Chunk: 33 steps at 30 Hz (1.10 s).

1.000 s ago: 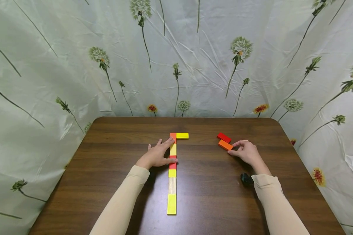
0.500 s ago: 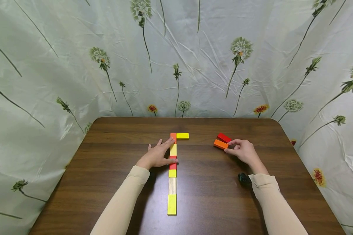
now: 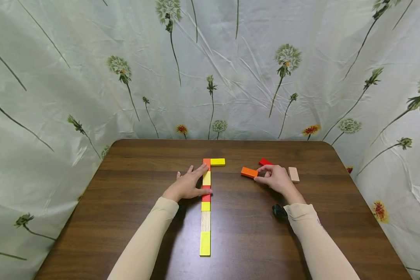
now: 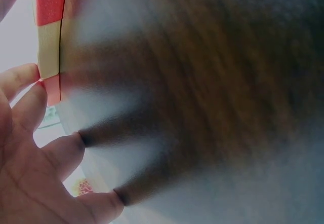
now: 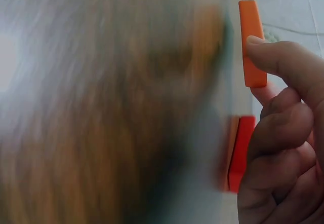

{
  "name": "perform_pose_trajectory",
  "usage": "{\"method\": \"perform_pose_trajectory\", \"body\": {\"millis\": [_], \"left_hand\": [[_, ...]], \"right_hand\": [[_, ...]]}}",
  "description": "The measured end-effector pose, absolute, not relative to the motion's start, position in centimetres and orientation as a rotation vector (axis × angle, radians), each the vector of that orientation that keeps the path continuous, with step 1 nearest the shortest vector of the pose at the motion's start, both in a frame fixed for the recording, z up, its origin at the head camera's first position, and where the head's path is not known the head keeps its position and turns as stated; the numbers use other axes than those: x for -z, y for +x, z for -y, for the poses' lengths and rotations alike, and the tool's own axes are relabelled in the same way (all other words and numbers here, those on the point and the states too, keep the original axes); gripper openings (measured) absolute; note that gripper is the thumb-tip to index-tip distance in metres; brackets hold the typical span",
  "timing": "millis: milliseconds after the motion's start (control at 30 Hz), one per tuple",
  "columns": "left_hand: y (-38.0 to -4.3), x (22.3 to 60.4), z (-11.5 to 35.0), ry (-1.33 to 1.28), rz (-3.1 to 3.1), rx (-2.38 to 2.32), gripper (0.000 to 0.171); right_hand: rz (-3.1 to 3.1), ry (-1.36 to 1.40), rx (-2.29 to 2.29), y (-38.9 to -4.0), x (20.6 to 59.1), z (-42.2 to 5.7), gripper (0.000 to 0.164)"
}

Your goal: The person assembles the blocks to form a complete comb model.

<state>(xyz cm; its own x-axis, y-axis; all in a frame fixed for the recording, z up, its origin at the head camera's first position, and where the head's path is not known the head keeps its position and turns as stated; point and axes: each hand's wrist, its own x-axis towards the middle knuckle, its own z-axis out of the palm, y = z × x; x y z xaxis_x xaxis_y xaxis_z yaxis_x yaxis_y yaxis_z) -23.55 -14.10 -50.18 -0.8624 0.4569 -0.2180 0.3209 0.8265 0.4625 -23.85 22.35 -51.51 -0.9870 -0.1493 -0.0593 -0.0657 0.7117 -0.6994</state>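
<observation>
My right hand (image 3: 276, 179) pinches an orange wooden block (image 3: 249, 172) between thumb and fingers; the right wrist view shows the orange block (image 5: 252, 44) tilted, with the thumb across its side. Left of it, my left hand (image 3: 187, 184) rests with spread, straight fingers on a straight row of flat blocks. In that row lie an orange-red block (image 3: 207, 161) at the far end, a pale yellow block (image 3: 206, 178), a red block (image 3: 206, 197), a small yellow block (image 3: 205, 206), a striped plain-wood block (image 3: 205, 221) and a yellow block (image 3: 205, 244) nearest me.
Another yellow block (image 3: 217, 162) sits crosswise at the row's far end, pointing right. A red block (image 3: 265, 161) lies behind my right hand, partly hidden, and a plain wooden block (image 3: 293, 175) to its right. The brown table (image 3: 126, 217) ends at a flowered curtain (image 3: 245, 77).
My right hand has carried the orange block leftward, away from the red block, toward the row. The plain wooden block has come into view behind it. My left hand stays put.
</observation>
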Motion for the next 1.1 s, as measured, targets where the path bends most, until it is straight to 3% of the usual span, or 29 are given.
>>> {"method": "perform_pose_trajectory", "body": {"millis": [1100], "left_hand": [[-24.0,50.8,14.4,0.575,-2.691,-0.580,0.100]], "right_hand": [[-2.653,-0.364,1.180,-26.1,51.6,-14.3,0.034]]}}
